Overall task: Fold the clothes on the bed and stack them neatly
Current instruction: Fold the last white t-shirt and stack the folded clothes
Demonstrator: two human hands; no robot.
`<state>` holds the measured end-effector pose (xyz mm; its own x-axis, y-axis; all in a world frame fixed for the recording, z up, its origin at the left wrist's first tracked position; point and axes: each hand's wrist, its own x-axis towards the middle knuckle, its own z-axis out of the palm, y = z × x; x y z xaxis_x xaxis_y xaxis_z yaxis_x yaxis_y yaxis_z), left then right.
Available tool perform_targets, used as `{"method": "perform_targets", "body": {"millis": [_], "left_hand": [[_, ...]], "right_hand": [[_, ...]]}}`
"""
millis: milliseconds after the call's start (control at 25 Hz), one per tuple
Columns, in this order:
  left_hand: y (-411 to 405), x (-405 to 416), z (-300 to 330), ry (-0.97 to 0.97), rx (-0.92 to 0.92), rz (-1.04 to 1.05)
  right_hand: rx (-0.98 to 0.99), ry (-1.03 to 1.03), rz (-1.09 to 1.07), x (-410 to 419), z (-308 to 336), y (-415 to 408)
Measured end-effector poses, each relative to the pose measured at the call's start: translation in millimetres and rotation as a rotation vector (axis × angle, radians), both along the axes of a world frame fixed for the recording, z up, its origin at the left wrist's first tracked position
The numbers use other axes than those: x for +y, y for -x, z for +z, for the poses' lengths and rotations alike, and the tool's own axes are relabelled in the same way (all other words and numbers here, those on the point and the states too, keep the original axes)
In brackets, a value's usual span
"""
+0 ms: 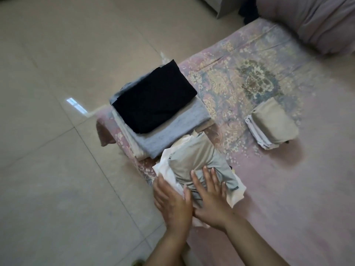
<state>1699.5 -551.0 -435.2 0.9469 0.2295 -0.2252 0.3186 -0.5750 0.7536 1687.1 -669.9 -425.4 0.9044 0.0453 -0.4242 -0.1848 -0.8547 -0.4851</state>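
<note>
Head view — both hands (192, 196) flat on bundle (196, 160) at bed (288, 189) edge

A bedroom in a home: a low bed (269, 189) with a pink flowered sheet, a pillow (317, 22) at its head, folded clothes (153, 104) on it, pale tiled floor (57, 131) beside

The left hand (173, 203) was bare; the right hand (211, 198) was bare too; both forearms showed unsleeved.
</note>
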Motion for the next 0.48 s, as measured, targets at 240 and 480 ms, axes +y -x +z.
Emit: {"method": "perform_targets", "body": {"millis": [240,480], "left_hand": [[-78.0,-2.2,13.7,-0.693,-0.524,-1.036],[-92.9,-0.3,-38.1,-0.773,-0.533,-1.051]], "right_hand": [[-0.221,0.204,-0.142,-2.0,0.6,10.1],[-0.070,0.234,-0.104,-13.9,-28.2,7.7]]}}
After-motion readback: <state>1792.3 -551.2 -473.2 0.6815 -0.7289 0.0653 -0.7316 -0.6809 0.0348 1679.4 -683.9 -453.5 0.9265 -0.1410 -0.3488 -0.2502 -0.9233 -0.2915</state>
